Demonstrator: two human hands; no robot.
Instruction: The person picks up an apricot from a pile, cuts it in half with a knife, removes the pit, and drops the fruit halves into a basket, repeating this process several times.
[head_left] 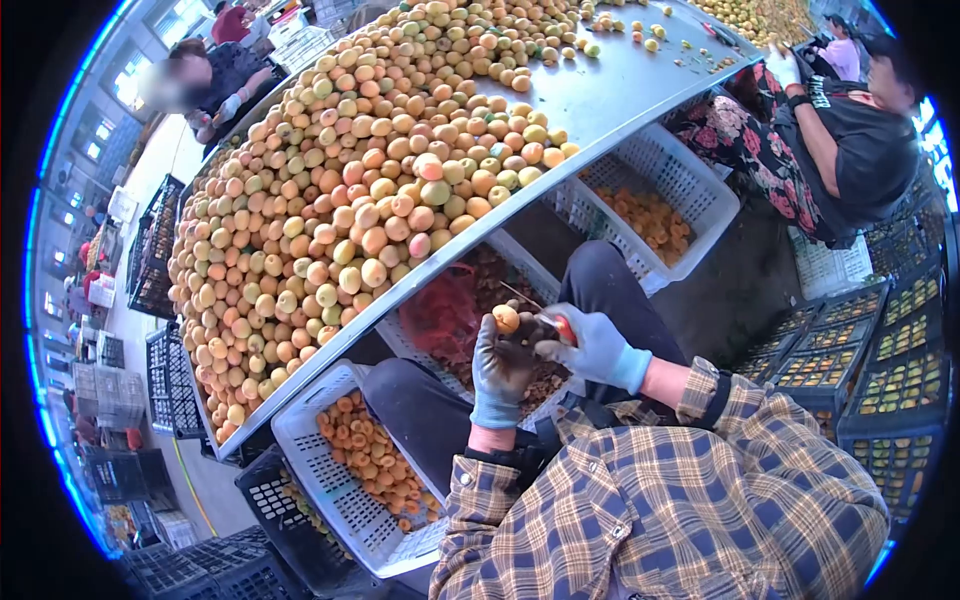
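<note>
One fruit (506,319) is held upright above the lap, pinched at the fingertips of the gloved left hand (502,368), so that its upper side is left exposed, presumably to be within easy reach of the other hand. A red-handled tool (566,331) is gripped by the right hand (600,352), whose fingers are closed around the handle; the two hands are brought close together, and whether the fruit is touched by the tool cannot be told. The gloves are probably worn against juice and slips, the left one being darkly stained at the fingers. Between the knees, below the hands, a crate (527,267) is set, seemingly so that whatever drops is caught; brown pits (545,383) and a red net (440,312) are held in it. Beside the left leg a white crate (322,500) is placed, partly filled with opened fruit (370,460), and beyond the right leg more orange pieces (650,222) are held in another crate (712,222). In front, whole fruit (340,190) is heaped on a metal table (595,95), apparently to be kept within arm's reach. At the right a co-worker (850,145) is seated, at the far left another person (225,85) is seen, and dark crates (890,430) are stacked at the right edge.
</note>
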